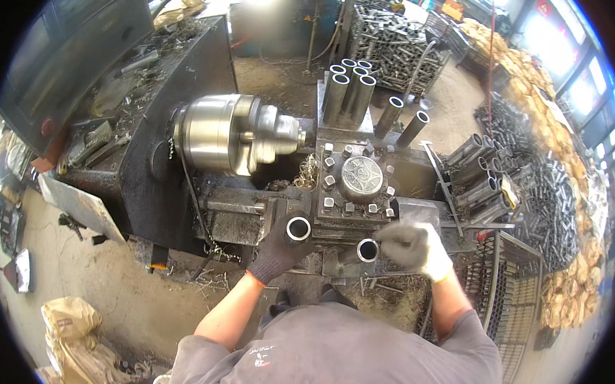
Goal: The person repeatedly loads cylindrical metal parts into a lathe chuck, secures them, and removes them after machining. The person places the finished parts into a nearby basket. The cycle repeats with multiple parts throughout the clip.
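My left hand point(276, 248), in a dark work glove, is closed around a short steel tube point(298, 228) whose bright cut rim faces up. To the right of it, another tube point(367, 251) shows its bright open end at the front of the lathe carriage. My right hand point(409, 248), in a grey glove with a white cuff, is just right of that tube and smeared by motion; whether it touches the tube I cannot make out. Ahead of both hands sits the bolted square tool post point(362, 177). Left of the post is the shiny lathe chuck point(214, 134), its jaws blurred.
Several tubes point(336, 96) stand upright behind the tool post; two more point(413, 129) lean beside them. A stack of tubes point(473, 173) lies at the right. Beyond are a wire bin of metal parts point(401, 51) and piled sacks point(525, 90). Metal shavings point(306, 172) hang near the chuck.
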`<state>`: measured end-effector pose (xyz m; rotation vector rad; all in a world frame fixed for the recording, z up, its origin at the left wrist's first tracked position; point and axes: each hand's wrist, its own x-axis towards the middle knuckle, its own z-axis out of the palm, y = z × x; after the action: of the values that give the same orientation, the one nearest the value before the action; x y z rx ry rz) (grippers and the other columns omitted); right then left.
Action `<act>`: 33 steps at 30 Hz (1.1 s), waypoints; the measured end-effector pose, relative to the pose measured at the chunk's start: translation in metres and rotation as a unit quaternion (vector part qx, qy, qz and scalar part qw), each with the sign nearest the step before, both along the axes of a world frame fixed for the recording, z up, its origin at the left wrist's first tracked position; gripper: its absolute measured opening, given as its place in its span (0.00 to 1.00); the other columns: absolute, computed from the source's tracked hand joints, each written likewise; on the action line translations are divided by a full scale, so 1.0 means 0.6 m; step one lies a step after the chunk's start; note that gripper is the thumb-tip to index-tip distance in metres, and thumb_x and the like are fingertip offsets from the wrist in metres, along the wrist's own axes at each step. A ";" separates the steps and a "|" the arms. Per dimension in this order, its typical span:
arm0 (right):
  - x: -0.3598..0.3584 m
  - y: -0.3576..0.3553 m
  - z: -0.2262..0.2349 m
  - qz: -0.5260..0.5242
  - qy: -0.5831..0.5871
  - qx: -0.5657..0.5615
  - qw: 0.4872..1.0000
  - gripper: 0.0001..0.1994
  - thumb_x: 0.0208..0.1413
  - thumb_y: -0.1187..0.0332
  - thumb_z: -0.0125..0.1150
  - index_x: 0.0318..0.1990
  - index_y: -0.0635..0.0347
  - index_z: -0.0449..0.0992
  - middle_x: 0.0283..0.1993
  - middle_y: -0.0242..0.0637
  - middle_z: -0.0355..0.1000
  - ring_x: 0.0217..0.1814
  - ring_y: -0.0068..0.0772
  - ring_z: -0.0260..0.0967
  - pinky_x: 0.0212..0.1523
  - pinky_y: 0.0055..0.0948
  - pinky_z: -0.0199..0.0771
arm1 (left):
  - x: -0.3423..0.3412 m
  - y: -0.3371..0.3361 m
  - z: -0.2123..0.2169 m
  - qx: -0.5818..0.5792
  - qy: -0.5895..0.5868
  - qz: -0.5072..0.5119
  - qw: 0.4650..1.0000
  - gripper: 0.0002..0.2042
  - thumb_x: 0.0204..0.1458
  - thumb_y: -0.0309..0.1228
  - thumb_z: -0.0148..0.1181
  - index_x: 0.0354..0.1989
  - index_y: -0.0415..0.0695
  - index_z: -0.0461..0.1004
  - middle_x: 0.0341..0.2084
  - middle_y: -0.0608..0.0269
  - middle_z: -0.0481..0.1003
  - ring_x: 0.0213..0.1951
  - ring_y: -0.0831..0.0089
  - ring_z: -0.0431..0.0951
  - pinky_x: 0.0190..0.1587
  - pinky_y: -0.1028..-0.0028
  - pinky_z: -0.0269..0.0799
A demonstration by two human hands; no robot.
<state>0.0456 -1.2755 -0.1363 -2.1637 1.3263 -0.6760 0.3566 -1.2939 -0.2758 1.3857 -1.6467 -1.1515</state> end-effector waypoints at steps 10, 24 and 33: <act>0.260 -0.458 0.016 0.210 0.455 0.205 0.841 0.21 0.57 0.56 0.72 0.52 0.60 0.86 0.51 0.42 0.85 0.51 0.42 0.82 0.55 0.39 0.80 | 0.107 0.074 -0.009 -0.019 -0.019 0.048 0.998 0.39 0.52 0.36 0.77 0.72 0.38 0.66 0.65 0.48 0.73 0.66 0.56 0.76 0.70 0.60 0.71; 0.261 -0.469 0.043 0.181 -0.059 0.240 0.952 0.11 0.61 0.67 0.68 0.47 0.63 0.85 0.40 0.42 0.84 0.34 0.27 0.80 0.34 0.26 0.84 | 0.179 0.054 0.039 -0.170 -0.102 0.181 0.963 0.21 0.51 0.24 0.71 0.56 0.40 0.78 0.49 0.53 0.82 0.52 0.56 0.84 0.56 0.62 0.79; 0.212 -0.584 -0.041 0.174 0.321 0.184 0.913 0.19 0.57 0.53 0.75 0.44 0.61 0.88 0.43 0.44 0.86 0.42 0.39 0.85 0.38 0.39 0.86 | 0.077 -0.136 0.125 -0.414 -0.322 0.107 0.845 0.29 0.45 0.30 0.75 0.60 0.46 0.76 0.58 0.51 0.76 0.65 0.51 0.72 0.73 0.47 0.62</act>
<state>0.1727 -1.6259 -0.1609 -2.2817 1.1742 0.4389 0.4030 -1.3756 -0.2007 1.3410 -1.9959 0.2494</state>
